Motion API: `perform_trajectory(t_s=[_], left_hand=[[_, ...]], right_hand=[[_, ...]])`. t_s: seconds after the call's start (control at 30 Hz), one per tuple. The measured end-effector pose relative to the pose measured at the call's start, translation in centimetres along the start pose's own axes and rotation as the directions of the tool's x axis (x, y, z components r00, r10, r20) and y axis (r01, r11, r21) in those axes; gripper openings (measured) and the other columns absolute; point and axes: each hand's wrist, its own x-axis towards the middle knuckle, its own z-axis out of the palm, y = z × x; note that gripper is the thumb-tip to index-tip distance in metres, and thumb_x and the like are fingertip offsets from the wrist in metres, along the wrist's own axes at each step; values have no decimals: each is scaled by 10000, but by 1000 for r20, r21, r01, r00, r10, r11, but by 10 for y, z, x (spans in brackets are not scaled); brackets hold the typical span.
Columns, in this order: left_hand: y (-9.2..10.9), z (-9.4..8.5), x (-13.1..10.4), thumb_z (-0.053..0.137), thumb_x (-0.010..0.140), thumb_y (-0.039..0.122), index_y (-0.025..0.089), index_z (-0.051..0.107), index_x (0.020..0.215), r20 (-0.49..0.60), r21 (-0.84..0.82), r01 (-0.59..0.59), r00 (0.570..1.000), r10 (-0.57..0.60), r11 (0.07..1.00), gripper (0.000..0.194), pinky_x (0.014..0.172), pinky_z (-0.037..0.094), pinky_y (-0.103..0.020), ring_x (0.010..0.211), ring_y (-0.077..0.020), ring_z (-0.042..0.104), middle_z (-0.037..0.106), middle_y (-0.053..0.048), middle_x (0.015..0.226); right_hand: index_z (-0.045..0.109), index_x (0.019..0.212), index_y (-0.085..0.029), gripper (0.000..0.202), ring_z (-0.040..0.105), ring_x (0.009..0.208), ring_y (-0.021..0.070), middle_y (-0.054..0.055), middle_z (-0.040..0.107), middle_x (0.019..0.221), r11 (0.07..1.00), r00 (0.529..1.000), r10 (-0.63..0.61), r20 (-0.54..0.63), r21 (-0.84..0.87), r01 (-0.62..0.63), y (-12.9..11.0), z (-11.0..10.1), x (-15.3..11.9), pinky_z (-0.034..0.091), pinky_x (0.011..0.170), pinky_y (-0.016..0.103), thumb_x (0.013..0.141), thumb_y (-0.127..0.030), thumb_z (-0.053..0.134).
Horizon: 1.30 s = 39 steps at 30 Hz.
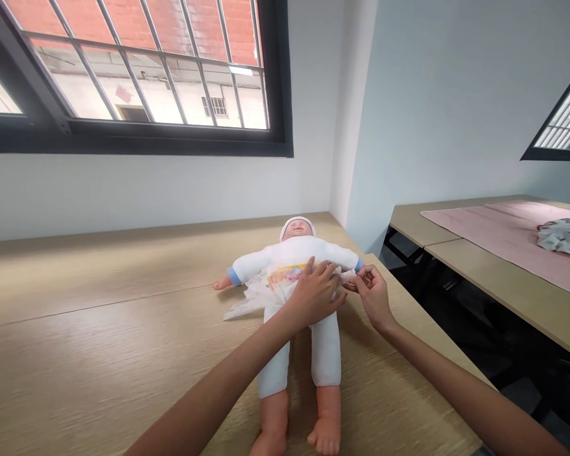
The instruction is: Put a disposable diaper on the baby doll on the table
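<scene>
Spreading left grip, pinching diaper in right grip, with cuff close at eleven o'clock, pink cloth at two.

Light wood-grain table is carrying a doll; it is lying face up, spread-armed, its feet pointing toward the camera. A thin seam is running across the tabletop at left. Second wooden table, at right, is carrying a pink cloth; a patterned pale bundle is sitting on that cloth.
</scene>
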Motion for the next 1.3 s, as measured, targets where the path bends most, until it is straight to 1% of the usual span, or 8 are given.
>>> perform_trajectory(t_s=[0.07, 0.27, 0.5, 0.63, 0.8, 1.03, 1.23, 1.3], left_hand=[[0, 1, 0, 418, 926, 399, 152, 625, 1019, 5, 5, 11, 1000, -11, 1000, 335, 1094, 272, -534, 1159, -263, 513, 602, -119, 1210], [1, 1, 0, 396, 938, 420, 166, 643, 983, 3, 45, 6, 1000, -6, 999, 357, 1091, 276, -507, 1144, -244, 518, 622, -90, 1163], [0, 3, 0, 434, 927, 370, 164, 658, 868, -38, 57, -17, 999, 20, 998, 310, 1052, 308, -479, 1030, -242, 561, 666, -70, 918], [0, 4, 1, 424, 930, 360, 160, 654, 844, -41, 51, -26, 999, 28, 998, 317, 1046, 311, -483, 1010, -238, 560, 663, -72, 904], [1, 3, 1, 438, 926, 345, 165, 653, 828, -29, 44, -20, 999, 21, 999, 297, 1039, 312, -483, 966, -232, 564, 655, -61, 869], [0, 3, 1, 412, 934, 364, 164, 662, 860, -6, 46, -11, 1000, 12, 999, 328, 1056, 294, -477, 1012, -231, 555, 663, -66, 904], [0, 6, 1, 419, 937, 351, 173, 658, 875, -30, 36, -10, 999, 11, 999, 304, 1060, 290, -486, 1009, -229, 557, 662, -46, 887], [0, 6, 0, 421, 939, 355, 179, 656, 860, -42, 37, -12, 999, 14, 999, 304, 1057, 296, -481, 995, -224, 559, 662, -44, 879]], right_hand=[[459, 745, -203, 287, 607, 740, 130, -43, 549, 731, 1000, 1000, 11, 1, -12, -11, 1, -1, 0, 598, 731, 334, 712, -305, 725], [462, 761, -204, 289, 598, 757, 137, -33, 557, 751, 1000, 1000, 5, 12, -13, -5, 4, -2, 0, 593, 742, 344, 716, -320, 722], [471, 769, -210, 274, 603, 750, 139, -38, 526, 769, 1000, 1000, 4, 10, 6, -4, 5, 2, 0, 595, 721, 339, 709, -321, 715], [505, 826, -205, 257, 606, 772, 143, -27, 545, 809, 1000, 999, 16, 38, -8, -16, 7, 1, 0, 593, 733, 344, 727, -330, 707], [531, 880, -203, 285, 599, 750, 134, -27, 561, 780, 999, 997, 28, 66, -37, -26, 7, 0, 0, 577, 721, 313, 723, -337, 728], [574, 931, -200, 304, 627, 799, 157, 3, 610, 835, 996, 996, 12, 94, -90, -3, 12, -3, 3, 543, 756, 313, 714, -332, 740], [606, 891, -199, 229, 626, 711, 143, -30, 581, 719, 996, 997, 19, 78, -90, -12, 5, 0, 1, 548, 717, 302, 717, -304, 711], [630, 845, -192, 177, 625, 698, 147, -17, 603, 716, 994, 996, 13, 90, -110, -3, 5, -1, 1, 550, 698, 304, 723, -304, 692]])
